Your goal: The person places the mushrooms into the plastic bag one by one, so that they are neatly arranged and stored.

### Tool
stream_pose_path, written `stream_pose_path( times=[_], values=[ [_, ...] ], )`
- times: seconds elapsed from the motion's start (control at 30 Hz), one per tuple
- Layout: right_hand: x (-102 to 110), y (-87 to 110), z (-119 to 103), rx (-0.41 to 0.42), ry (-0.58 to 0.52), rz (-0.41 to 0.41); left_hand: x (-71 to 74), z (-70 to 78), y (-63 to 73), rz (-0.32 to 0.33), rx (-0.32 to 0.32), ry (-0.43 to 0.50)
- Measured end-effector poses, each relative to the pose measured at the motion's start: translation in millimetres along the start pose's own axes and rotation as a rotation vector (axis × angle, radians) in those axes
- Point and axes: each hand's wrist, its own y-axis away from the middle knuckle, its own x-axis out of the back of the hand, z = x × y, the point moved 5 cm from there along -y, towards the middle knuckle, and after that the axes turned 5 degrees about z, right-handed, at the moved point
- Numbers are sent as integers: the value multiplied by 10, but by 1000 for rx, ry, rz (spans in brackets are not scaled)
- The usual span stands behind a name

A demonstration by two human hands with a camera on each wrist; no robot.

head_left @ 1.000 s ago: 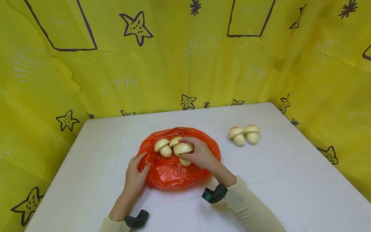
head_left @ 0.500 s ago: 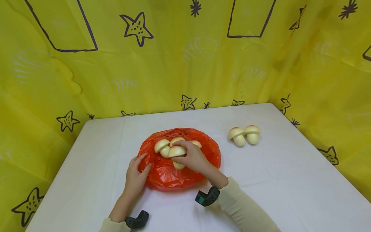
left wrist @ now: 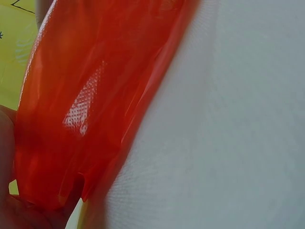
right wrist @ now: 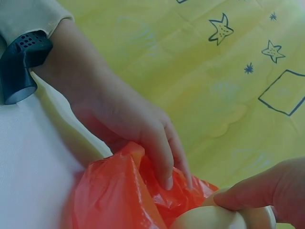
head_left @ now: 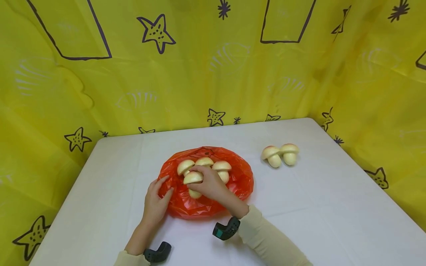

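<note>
A red plastic bag, spread wide, lies on the table with several pale, round-capped mushrooms in it. Three of them, a left mushroom, a middle mushroom and a right mushroom, sit toward the bag's far side. My right hand pinches another mushroom by its cap, in front of these. My left hand rests at the bag's left rim, thumb and fingers spread apart and reaching over the edge. In the right wrist view the left fingers point down into the bag.
Two more mushrooms lie side by side on the white table to the right of the bag. A yellow patterned curtain stands behind the table and along its sides. Each wrist wears a black camera mount.
My right hand has moved left and toward me over the bag with the mushroom in its grip, uncovering the mushroom on the right. The left hand has stayed at the rim.
</note>
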Motion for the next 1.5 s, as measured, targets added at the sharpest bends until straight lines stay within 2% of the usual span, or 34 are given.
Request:
stream_pose_path(
  times=[0.23, 0.37, 0.57, 0.7, 1.2, 1.5],
  values=[
    [-65, -7, -17, 2, -16, 14, 0, 5, -10, 20, -30, 2],
    [-118, -7, -19, 17, -22, 4, 2, -8, -9, 17, -21, -1],
    [-192, -7, -10, 54, 65, 17, -1, -7, -2, 11, -18, 6],
    [-225, 2, 0, 40, 106, 25, -4, -12, -1, 12, -14, 6],
    [-298, 41, -10, 14, 175, 60, -9, -29, -14, 15, -15, -8],
    [-300, 65, -42, 28, 205, 41, -14, -34, -18, 10, -12, -13]
  ],
)
